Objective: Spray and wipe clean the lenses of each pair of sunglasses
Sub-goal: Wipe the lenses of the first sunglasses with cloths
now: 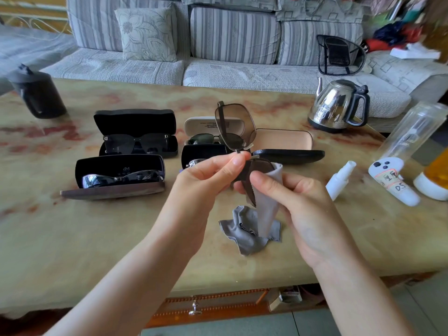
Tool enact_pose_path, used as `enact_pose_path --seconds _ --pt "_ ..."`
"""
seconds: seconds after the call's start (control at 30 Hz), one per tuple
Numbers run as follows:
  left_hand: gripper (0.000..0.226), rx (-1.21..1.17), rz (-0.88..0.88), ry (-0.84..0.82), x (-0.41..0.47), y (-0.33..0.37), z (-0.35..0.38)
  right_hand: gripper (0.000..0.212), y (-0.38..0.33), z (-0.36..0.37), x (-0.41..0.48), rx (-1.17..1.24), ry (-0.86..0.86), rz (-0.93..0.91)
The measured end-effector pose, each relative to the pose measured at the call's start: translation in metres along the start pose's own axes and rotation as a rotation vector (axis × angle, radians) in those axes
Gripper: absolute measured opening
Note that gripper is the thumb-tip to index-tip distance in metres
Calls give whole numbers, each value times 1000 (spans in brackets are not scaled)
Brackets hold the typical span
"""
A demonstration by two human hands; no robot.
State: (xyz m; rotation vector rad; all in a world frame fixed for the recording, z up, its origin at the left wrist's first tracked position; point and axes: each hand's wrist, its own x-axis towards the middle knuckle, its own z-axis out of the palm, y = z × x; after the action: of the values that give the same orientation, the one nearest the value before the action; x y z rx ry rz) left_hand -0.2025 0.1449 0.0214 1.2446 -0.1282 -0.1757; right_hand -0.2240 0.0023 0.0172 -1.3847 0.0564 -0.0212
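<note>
**A:** Where is the pair being cleaned?

**B:** It is held up over the mottled beige stone surface [97, 238]. The left grip [206, 175] pinches the brown-tinted metal-framed sunglasses [235, 124] at the bridge. The right grip [291, 190] clasps a grey microfibre cloth [266, 209] folded round the lower lens.

**A:** How will they handle?

**B:** Light, I judge. The thin wire frame would likely bend if twisted, and the lenses smear or scratch easily. Take them by the bridge or rim, never with bare fingertips on the lens, and press from both faces through the cloth. The cloth is soft and limp, and its loose end seems to reach the surface.

**A:** And room to move?

**B:** There is open surface on the person's side. Beyond the hands, open black hard cases [135, 134] holding other pairs lie close together. A small white spray bottle [339, 178] sits near on the right. A shiny steel kettle [337, 105] and a tall clear bottle [412, 132] stand further off towards that edge, so a wide sweep rightward could knock them.
</note>
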Motion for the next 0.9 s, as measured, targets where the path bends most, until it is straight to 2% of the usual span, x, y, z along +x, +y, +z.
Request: enact_pose_path --seconds 0.13,0.23,0.37,0.47,0.5,0.53,0.67,0.9 --pt "25 14 9 -21 0 3 -2 31 -2 3 0 68 -5 -29" --pt "27 -12 8 -8 1 3 -3 33 -1 3 0 -27 -6 -81" --pt "23 -26 12 1 2 3 -4 56 3 1 1 -209 38 -182" --pt "21 8 -10 -15 3 5 -5 80 3 0 2 -258 58 -230" --pt "20 26 -18 -35 3 6 -6 82 3 -2 4 -257 51 -230" --pt "19 46 -26 -58 3 6 -7 79 4 -5 5 -258 33 -221" --pt "20 133 -40 -117 3 6 -7 37 3 -11 5 -302 -43 -169" --pt "21 99 -24 -127 3 -1 -6 35 3 -7 5 -317 51 -239"
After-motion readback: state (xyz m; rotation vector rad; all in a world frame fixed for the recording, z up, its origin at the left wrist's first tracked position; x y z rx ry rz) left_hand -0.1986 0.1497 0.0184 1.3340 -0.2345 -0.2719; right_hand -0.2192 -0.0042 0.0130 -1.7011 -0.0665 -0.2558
